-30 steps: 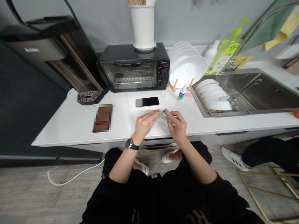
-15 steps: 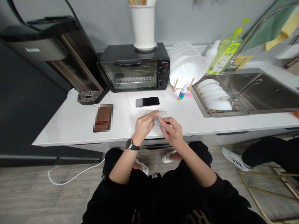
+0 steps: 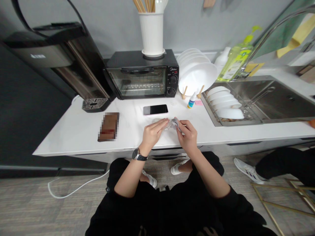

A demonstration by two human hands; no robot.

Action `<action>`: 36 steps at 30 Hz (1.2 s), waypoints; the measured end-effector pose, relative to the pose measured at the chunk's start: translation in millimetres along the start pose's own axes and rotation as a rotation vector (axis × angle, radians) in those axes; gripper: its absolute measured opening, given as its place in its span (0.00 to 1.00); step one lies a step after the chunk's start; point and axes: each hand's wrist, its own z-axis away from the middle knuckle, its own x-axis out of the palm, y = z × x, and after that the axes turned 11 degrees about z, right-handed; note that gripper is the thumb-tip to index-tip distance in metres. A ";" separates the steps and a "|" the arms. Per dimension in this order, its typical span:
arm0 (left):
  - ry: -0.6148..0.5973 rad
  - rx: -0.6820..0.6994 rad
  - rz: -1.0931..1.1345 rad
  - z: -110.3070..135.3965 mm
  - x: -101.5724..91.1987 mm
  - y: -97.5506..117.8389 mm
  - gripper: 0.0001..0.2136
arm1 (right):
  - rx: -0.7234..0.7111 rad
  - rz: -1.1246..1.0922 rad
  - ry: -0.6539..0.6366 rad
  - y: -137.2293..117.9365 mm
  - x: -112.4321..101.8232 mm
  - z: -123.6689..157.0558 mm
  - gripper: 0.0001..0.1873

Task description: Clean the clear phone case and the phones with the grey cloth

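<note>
Head | clear piece point(image 3: 169, 126) is seen near front edge of counter point(image 3: 130, 131) | left hand point(image 3: 153, 131): fingers straight, together; hold on it cannot be told | right hand point(image 3: 187, 133): grey cloth point(image 3: 175, 122) is pinched between fingers | clear piece is judged light, slippery; best gripped by its edges

We see a clear piece point(image 3: 168, 126) that looks like thin, glossy plastic, and beside it a grey cloth point(image 3: 175, 121), soft and matt. The phone point(image 3: 156, 109) shows us a smooth, shiny black screen. Under them we find a polished white countertop point(image 3: 130, 131) with faint stone-like veining. We read the toaster oven point(image 3: 112, 60) as dark coated metal with a glass door point(image 3: 144, 82). The plates point(image 3: 198, 80) look like glazed ceramic, the sink point(image 3: 283, 101) satiny bare metal, the soap bottle point(image 3: 233, 64) translucent plastic, and the chopsticks point(image 3: 139, 6) plain wood.
</note>
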 end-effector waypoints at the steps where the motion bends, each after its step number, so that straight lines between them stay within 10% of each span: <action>1: 0.001 -0.003 0.002 0.1 0.0 -0.3 0.19 | 0.009 -0.008 0.004 -2.1 0.0 -0.2 0.29; 18: -0.029 -0.033 0.048 2.0 -2.3 0.0 0.22 | -0.185 -0.083 -0.039 -19.4 -2.0 3.7 0.36; 36: 0.001 -0.027 0.030 -0.1 -1.0 -0.6 0.19 | 0.031 -0.064 0.014 -7.1 1.7 -3.8 0.25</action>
